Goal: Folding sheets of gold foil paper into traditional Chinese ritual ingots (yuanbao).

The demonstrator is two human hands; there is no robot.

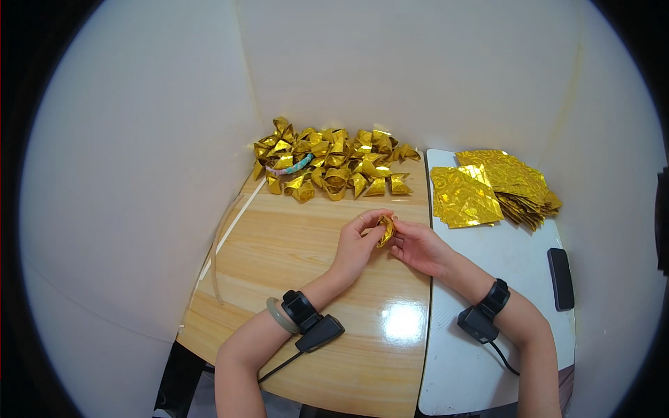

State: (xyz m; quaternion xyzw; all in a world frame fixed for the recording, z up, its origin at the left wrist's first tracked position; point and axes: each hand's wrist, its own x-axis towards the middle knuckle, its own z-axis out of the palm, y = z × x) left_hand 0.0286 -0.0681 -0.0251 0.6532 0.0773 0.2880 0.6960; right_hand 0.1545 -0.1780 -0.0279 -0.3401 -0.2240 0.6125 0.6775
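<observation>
Between my two hands, over the middle of the wooden table point(320, 258), is a small folded piece of gold foil paper point(385, 232). My left hand point(359, 240) grips it from the left, thumb against its near side. From the right, my right hand point(418, 245) pinches its edge with thumb and fingertips; the other fingers are curled. Part of the paper is hidden by the fingers. Beyond my hands lies a heap of folded gold paper ingots point(336, 177). Flat gold foil sheets point(465, 198) are stacked to the right of it.
A larger fanned stack of gold sheets point(512, 177) lies on the white table point(467, 299) at right, with a black oblong device point(560, 279) nearer me. A pink and blue braided band point(300, 165) rests on the heap. White walls point(418, 70) surround the tables. Cabled black devices are strapped to both wrists.
</observation>
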